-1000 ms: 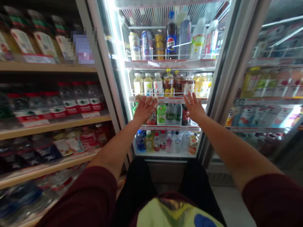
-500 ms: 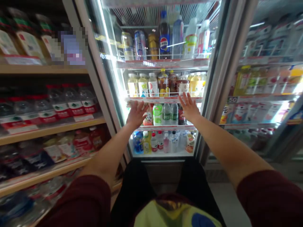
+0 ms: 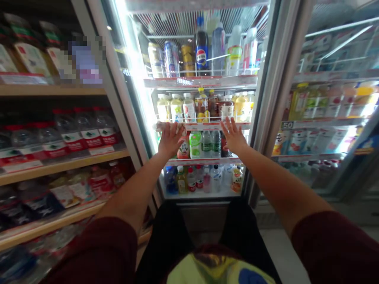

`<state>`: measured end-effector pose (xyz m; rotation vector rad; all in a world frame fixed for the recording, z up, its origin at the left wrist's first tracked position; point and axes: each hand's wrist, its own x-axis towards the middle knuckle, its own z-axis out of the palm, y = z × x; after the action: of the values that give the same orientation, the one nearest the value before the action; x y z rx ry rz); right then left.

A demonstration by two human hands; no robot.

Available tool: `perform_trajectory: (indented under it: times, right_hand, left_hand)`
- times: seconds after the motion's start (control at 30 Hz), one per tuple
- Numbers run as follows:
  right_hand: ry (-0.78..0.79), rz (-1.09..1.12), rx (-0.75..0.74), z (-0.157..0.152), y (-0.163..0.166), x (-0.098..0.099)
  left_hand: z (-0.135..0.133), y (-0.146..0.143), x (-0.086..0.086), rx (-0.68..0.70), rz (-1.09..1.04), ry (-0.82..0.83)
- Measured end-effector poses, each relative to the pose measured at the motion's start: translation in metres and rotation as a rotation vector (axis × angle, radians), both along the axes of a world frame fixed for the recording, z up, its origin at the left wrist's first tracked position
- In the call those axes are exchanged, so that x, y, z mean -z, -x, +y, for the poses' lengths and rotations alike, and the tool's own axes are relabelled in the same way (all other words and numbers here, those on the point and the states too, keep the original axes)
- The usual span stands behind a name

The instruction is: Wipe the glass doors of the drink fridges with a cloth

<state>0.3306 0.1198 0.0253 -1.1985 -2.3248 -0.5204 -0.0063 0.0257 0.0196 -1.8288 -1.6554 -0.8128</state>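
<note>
The left hand [image 3: 170,140] lay over a pale cloth [image 3: 161,127], fingers extended across it; whether they pinched it could not be told. The cloth stuck out past the fingers, at the left of the cooler [image 3: 282,71], level with a shelf edge [image 3: 204,126]. The right hand [image 3: 235,136] was bare and spread wide, well apart from the left and at about the same height, toward the cooler's right side. Both seemed to rest against the glass [image 3: 219,56], though contact was not plain.

Between the hands showed a green bottle [image 3: 195,144] and two clear ones [image 3: 211,144]. A cola bottle [image 3: 201,45] stood upright on the top shelf, to the right of some cans [image 3: 171,59]. Red-capped bottles [image 3: 90,132] lined a wooden shelf [image 3: 97,158] at the left. Maroon sleeves [image 3: 97,248] covered the upper arms.
</note>
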Motion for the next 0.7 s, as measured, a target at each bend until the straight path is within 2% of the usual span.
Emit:
perform_trajectory:
  times: [0.1, 0.13, 0.17, 0.23, 0.33, 0.37, 0.4, 0.43, 0.47, 0.57, 0.6, 0.63, 0.67, 0.7]
  right_hand:
    - [-0.004, 0.011, -0.007, -0.002, -0.001, 0.001]
    - [-0.002, 0.011, -0.006, -0.002, -0.001, 0.001]
    - [0.0, 0.01, -0.005, -0.002, -0.001, 0.001]
    - [0.001, 0.01, -0.001, -0.002, -0.001, 0.001]
    - [0.014, 0.008, 0.0, -0.004, 0.0, 0.0]
    - [0.019, 0.004, -0.002, -0.005, 0.0, -0.001]
    - [0.026, -0.003, 0.0, -0.006, 0.0, -0.002]
    - [0.033, -0.01, 0.004, -0.007, 0.0, -0.002]
    - [0.037, -0.017, 0.011, -0.008, 0.0, -0.003]
    - [0.04, -0.039, 0.057, -0.011, 0.001, -0.004]
    - [0.044, -0.045, 0.075, -0.011, 0.001, -0.004]
    - [0.046, -0.048, 0.084, -0.012, 0.002, -0.003]
    - [0.046, -0.049, 0.086, -0.012, 0.002, -0.003]
    - [0.045, -0.047, 0.082, -0.012, 0.002, -0.002]
  left_hand:
    - [0.016, -0.001, -0.054, 0.016, -0.022, -0.103]
    - [0.02, -0.004, -0.063, 0.016, -0.029, -0.127]
    - [0.023, -0.007, -0.063, 0.018, -0.032, -0.137]
    - [0.024, -0.016, -0.042, 0.039, -0.014, -0.113]
    - [0.018, -0.027, 0.01, 0.087, 0.077, 0.012]
    - [0.016, -0.028, 0.02, 0.095, 0.108, 0.047]
    - [0.016, -0.028, 0.022, 0.097, 0.131, 0.068]
    - [0.017, -0.026, 0.015, 0.094, 0.145, 0.072]
    - [0.019, -0.025, 0.001, 0.088, 0.147, 0.056]
    - [0.032, -0.023, -0.06, 0.053, 0.098, -0.051]
    - [0.036, -0.025, -0.075, 0.036, 0.075, -0.081]
    - [0.04, -0.029, -0.083, 0.025, 0.058, -0.1]
    - [0.042, -0.034, -0.084, 0.021, 0.053, -0.104]
    - [0.042, -0.04, -0.076, 0.025, 0.06, -0.095]
